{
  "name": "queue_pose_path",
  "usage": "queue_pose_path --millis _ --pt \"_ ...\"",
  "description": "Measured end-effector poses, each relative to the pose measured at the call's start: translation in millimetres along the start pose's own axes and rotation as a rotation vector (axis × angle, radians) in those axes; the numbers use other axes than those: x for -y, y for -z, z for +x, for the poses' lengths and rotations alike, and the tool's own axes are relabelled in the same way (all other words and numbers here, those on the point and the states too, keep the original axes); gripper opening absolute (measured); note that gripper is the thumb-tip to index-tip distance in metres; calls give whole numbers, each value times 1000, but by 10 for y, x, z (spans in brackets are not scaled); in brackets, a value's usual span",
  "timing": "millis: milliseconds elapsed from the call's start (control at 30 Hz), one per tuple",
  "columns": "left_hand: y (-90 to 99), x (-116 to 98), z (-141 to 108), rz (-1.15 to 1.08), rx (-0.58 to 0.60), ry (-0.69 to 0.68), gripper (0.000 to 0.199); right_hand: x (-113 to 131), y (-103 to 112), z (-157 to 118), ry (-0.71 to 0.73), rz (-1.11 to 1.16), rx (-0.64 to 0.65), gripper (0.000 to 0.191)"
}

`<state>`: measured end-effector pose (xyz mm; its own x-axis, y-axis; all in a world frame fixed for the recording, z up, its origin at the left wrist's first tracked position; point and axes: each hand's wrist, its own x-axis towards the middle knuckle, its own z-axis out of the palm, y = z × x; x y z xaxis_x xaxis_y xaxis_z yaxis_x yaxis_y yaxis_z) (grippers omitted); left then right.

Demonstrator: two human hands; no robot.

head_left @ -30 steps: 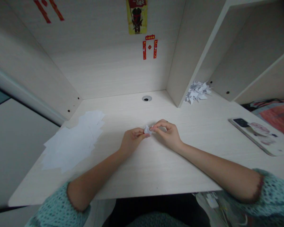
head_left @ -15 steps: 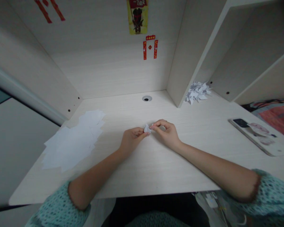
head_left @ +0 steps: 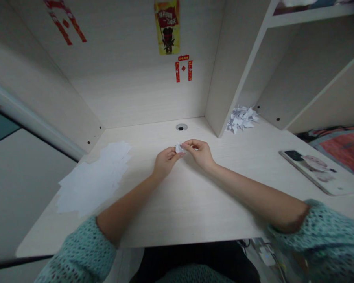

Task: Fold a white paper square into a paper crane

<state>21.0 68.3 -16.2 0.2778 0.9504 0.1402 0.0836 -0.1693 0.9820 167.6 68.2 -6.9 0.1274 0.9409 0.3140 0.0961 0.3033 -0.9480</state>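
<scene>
Between my two hands, over the middle of the desk, is a small folded piece of white paper (head_left: pixel 178 148). My left hand (head_left: pixel 164 162) pinches its lower left side between thumb and fingers. From the upper right, my right hand (head_left: pixel 199 151) grips the paper's other edge with thumb and forefinger. The exact shape of the folds is too small to make out. A spread stack of white paper sheets (head_left: pixel 93 179) lies to the left of my left forearm.
A heap of small folded white papers (head_left: pixel 242 118) sits behind the upright divider (head_left: pixel 224 86). A phone (head_left: pixel 315 172) lies at the right, near a red cloth (head_left: pixel 345 147). A round cable hole (head_left: pixel 181 127) is at the back of the desk (head_left: pixel 177 212).
Both hands, still holding the folded paper, are slightly farther forward on the desk. The camera view has tilted up a little and shifted to the right.
</scene>
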Motion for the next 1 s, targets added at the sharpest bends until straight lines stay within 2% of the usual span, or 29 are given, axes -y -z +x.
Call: queue_pose_path --millis 100,233,533,1000 --pt "-34 99 65 -38 -16 31 34 -158 -37 59 -48 64 19 21" --pt "-19 183 65 31 -47 51 31 -300 -28 47 -68 79 4 22" --pt "-7 118 12 99 -136 127 30 -240 -19 -61 18 41 -63 16" --pt "-36 46 -25 -6 -192 148 26 -284 -67 -106 -3 121 -86 18"
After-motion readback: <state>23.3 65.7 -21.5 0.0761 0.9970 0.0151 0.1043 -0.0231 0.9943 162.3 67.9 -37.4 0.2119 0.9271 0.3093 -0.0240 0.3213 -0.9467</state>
